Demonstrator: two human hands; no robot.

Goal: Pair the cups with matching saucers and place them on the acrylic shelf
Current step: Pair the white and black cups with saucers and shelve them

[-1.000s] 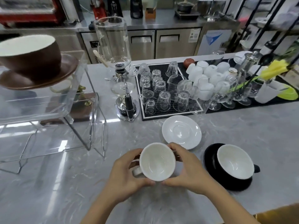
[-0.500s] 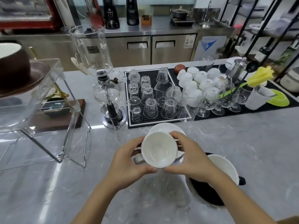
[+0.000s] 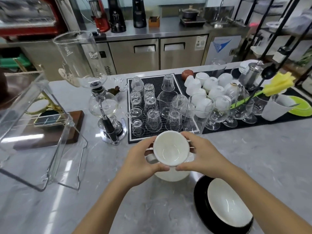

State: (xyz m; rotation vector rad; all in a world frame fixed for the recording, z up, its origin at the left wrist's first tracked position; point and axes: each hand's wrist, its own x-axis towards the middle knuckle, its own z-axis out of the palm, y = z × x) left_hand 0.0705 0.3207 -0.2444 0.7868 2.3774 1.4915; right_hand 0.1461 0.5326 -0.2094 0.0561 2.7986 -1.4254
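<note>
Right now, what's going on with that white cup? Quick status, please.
Left hand and right hand both grip white cup. Cup over white saucer. Nothing between them.

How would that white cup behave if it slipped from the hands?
The white cup looks like glazed ceramic, so probably slick and breakable on the stone counter. Both hands, left and right, grip its rim; rounded sides suggest it could roll.

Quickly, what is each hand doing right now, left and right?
Left hand: closed on the white cup, at its handle side.
Right hand: closed on the same white cup, on the opposite side.
</note>
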